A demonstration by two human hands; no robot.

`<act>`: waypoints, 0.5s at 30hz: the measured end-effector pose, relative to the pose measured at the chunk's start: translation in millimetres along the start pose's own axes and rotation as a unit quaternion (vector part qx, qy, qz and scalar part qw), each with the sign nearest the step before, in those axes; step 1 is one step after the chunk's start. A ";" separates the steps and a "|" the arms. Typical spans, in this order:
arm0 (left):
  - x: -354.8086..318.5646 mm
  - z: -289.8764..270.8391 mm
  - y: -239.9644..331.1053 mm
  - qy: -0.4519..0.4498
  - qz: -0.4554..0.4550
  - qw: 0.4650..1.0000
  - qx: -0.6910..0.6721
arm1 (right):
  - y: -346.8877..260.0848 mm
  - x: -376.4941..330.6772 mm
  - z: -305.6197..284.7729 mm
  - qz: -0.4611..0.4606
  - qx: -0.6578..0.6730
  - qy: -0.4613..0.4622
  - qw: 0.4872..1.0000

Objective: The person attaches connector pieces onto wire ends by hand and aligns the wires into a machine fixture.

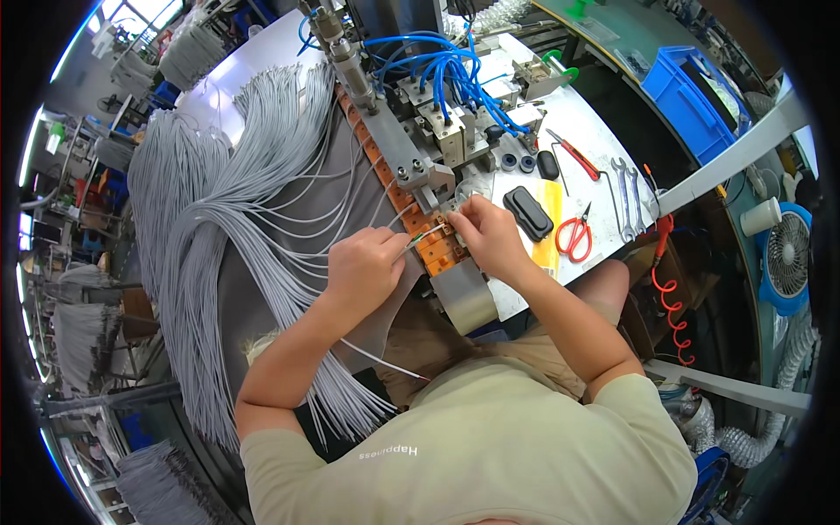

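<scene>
My left hand point(366, 262) is closed in a pinch on a thin grey cable point(409, 248) whose end splits into fine coloured wires. Opposite it, my right hand point(490, 232) pinches the tip of those wires, just above an orange fixture strip point(439, 255). The strip has a row of blocks with other grey cables leading into it. The fingertips partly hide the wire ends, and whether they touch the strip I cannot tell. A grey metal block point(464, 293) sits at the strip's near end.
A large bundle of grey cables point(197, 227) drapes over the left side. Beyond my hands stands a machine with blue air hoses point(451, 66). To the right lie a black case point(528, 213), red-handled scissors point(574, 236), a red utility knife point(577, 157) and wrenches point(626, 197).
</scene>
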State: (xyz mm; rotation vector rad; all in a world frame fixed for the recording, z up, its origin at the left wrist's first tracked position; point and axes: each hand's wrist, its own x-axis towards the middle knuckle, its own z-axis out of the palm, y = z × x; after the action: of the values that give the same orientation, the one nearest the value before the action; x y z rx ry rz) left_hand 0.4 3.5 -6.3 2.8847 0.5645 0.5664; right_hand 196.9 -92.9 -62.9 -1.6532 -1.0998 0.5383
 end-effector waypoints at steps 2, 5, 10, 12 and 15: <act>1.5 1.1 -0.6 0.006 0.005 1.000 0.000 | 3.5 2.2 1.1 -0.010 -0.001 0.002 1.000; 1.5 2.5 -1.5 0.015 0.009 1.000 0.000 | -0.2 6.0 -2.1 0.024 0.013 -0.014 1.000; 2.0 2.9 -1.2 0.023 0.015 1.000 -0.003 | 7.1 6.7 4.3 0.085 0.063 -0.041 0.994; 3.1 0.0 0.8 0.019 0.005 1.000 -0.014 | 14.4 4.7 5.1 0.077 0.074 -0.036 0.994; 2.1 -4.0 0.5 0.027 0.017 0.998 -0.048 | 10.9 2.8 -1.0 0.060 0.051 -0.020 0.997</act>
State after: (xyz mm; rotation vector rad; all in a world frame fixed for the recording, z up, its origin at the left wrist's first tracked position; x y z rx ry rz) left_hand 0.8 4.1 -1.8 2.8014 0.4828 0.6599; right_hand 203.3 -91.5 -72.1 -1.6317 -0.9894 0.6962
